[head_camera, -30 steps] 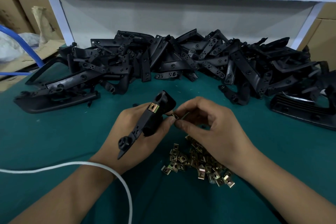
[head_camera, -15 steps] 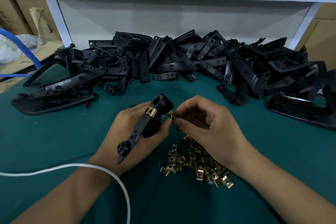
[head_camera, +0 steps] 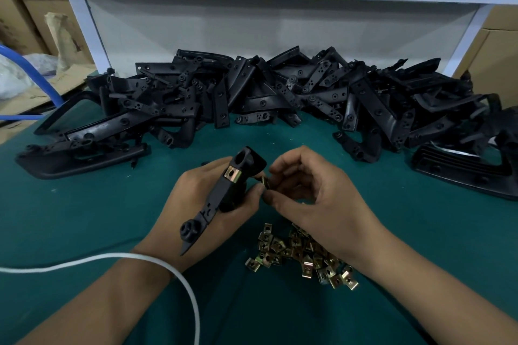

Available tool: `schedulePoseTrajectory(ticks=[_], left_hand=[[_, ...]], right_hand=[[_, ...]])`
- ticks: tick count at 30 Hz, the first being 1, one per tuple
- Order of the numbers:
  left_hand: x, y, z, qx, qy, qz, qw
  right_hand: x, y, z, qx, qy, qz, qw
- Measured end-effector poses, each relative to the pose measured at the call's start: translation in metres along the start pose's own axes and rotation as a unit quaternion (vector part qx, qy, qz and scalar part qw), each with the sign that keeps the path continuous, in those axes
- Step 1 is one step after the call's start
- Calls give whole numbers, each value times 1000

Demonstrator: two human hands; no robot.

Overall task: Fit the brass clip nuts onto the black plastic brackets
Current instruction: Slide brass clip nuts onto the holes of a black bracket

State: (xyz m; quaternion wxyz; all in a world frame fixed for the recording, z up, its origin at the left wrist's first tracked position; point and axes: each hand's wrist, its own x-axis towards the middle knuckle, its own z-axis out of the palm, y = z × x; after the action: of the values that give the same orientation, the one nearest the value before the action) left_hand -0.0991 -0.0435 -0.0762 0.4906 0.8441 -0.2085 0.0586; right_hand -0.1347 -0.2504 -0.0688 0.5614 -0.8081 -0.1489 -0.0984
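We hold one long black plastic bracket (head_camera: 224, 199) upright in our left hand (head_camera: 201, 204), fingers curled round its lower body and the thumb tip pressed to its right flank. One folded brass clip nut (head_camera: 232, 174) already sits seated on the bracket's flange, just above our left fingers and below the round socket at its head. Our right hand (head_camera: 314, 199) pinches a second small brass clip nut (head_camera: 263, 180) between thumb and forefinger, the remaining fingers curled in; that nut hangs just beside the bracket's right edge, close to our left thumb tip, and we cannot tell whether it touches the plastic yet.

So we judge this bracket half done at best: one nut on, one about to go on. Under our right wrist lies a loose heap of brass clip nuts (head_camera: 302, 255) on the green felt tabletop (head_camera: 84, 218), plenty unused. Beyond our fingertips sprawls a large pile of black plastic brackets (head_camera: 266, 98); we see no brass on them, so the bulk of the work appears to lie ahead.
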Motion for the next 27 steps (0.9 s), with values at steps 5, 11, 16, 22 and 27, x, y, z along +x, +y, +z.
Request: schedulePoseTrajectory(ticks=[5,11,16,22,27], left_hand=[[1,5,1,70,88,78,991],[-3,8,-3,-5,21,-34,999],[-4,29,-1,15,67,45,997],[-7,23,-3,25,47,48,997],[-6,18,-6,49,-10,63,997]], right_hand=[[-1,-4,0,-7,-7,21,1000],[-4,-8,1,-26,-17,28,999],[-4,-8,1,-31,-22,21,999],[-5,-8,1,-21,-22,22,999],[-5,-7,-2,-53,-15,22,998]])
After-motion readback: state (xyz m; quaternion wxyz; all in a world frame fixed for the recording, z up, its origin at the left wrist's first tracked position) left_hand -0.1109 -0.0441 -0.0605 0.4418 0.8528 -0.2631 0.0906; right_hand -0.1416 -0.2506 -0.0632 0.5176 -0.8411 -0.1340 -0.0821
